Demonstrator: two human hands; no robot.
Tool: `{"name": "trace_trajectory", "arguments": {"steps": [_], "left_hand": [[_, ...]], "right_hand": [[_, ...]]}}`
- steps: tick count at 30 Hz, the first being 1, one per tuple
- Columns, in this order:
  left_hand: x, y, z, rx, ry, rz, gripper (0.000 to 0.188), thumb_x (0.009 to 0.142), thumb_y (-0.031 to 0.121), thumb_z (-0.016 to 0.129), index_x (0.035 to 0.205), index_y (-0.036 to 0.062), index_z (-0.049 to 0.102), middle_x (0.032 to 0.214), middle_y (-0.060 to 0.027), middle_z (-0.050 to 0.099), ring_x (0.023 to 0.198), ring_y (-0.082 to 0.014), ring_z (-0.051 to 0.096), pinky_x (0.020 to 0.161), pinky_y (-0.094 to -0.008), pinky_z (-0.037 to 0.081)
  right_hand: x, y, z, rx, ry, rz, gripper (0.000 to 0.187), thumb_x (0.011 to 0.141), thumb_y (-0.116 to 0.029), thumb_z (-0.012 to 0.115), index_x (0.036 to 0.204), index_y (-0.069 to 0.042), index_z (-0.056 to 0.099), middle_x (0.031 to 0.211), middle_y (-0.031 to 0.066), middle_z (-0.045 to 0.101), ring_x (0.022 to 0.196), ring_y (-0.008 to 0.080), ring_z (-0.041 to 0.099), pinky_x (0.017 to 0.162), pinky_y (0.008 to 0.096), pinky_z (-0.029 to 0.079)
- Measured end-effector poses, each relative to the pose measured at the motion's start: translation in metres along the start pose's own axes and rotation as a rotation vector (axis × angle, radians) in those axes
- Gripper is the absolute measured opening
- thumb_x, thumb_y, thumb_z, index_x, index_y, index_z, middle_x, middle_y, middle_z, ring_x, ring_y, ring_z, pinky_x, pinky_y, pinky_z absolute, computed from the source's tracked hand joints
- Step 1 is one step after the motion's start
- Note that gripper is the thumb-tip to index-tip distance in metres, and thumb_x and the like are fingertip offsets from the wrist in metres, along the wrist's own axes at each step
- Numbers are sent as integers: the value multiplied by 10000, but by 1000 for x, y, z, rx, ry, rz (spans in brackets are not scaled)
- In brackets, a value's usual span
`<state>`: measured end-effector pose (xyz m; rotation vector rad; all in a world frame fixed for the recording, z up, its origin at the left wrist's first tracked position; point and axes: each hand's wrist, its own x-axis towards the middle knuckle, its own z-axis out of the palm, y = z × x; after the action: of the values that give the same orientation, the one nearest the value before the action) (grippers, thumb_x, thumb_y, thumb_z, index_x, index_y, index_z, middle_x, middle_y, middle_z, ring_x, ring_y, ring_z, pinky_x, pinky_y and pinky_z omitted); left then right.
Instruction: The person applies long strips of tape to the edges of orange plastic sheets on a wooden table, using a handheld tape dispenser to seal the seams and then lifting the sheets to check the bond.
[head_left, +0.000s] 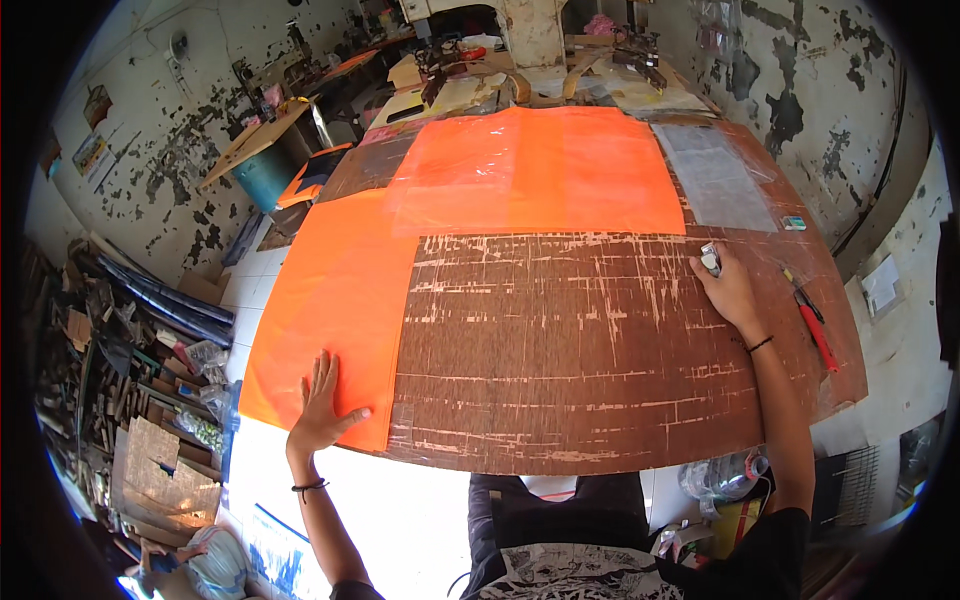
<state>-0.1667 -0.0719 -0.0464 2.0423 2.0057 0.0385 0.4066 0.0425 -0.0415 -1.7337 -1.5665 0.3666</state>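
Observation:
My left hand [322,412] lies flat with fingers spread on the near end of an orange sheet [330,280], which runs along the left side of the brown wooden tabletop [560,350]. Over at the right, my right hand [730,290] rests on the wood with its fingers closed round a small whitish object [710,258]; its kind is too small to make out. Beyond the bare wood, a second orange sheet [600,170] spreads across the far part of the table, with shiny clear plastic over some of it.
Clear plastic sheets [715,180] lie at the far right, near a small green-and-white box [793,223]. A red-handled tool [818,335] sits by the right edge. Behind the table stands a large pale machine [535,35]. A plastic bottle [722,476] is below the near edge.

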Motion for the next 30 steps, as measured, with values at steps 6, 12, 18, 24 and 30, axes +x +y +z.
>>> {"name": "trace_trajectory", "arguments": {"steps": [6,12,18,24,30], "left_hand": [[7,11,7,-233,213,50,673,839,411,594,1372,79,353,1483,-128,183,1388,-255,106,1109,-432,46],[8,18,14,-231,453,98,347,889,171,546,1221,69,540,1315,-183,449,1262,-318,386,1011,-389,361],[21,31,4,-5,714,-26,133,903,98,498,858,-7,565,723,-167,622,622,-322,611,507,-368,481],[30,148,12,100,803,477,115,742,70,556,857,68,560,729,-77,588,621,-233,608,518,-330,483],[17,250,36,36,584,906,258,720,87,568,975,90,611,995,-70,626,872,-228,628,713,-335,502]], "right_hand": [[-5,7,3,-91,126,-164,384,828,-326,631,913,39,547,732,162,600,647,282,569,612,371,436],[-7,9,6,-96,94,-164,353,828,-316,629,915,19,554,724,155,605,644,282,583,616,364,445],[-10,6,5,-141,77,-184,336,833,-307,626,908,14,558,729,150,613,624,269,583,597,355,447],[-32,-40,10,560,-437,-26,346,929,-352,493,926,-9,534,922,129,661,741,151,657,435,208,381],[-43,-49,9,835,-651,130,436,930,-501,388,905,-66,386,1119,239,579,862,209,659,403,168,306]]}}
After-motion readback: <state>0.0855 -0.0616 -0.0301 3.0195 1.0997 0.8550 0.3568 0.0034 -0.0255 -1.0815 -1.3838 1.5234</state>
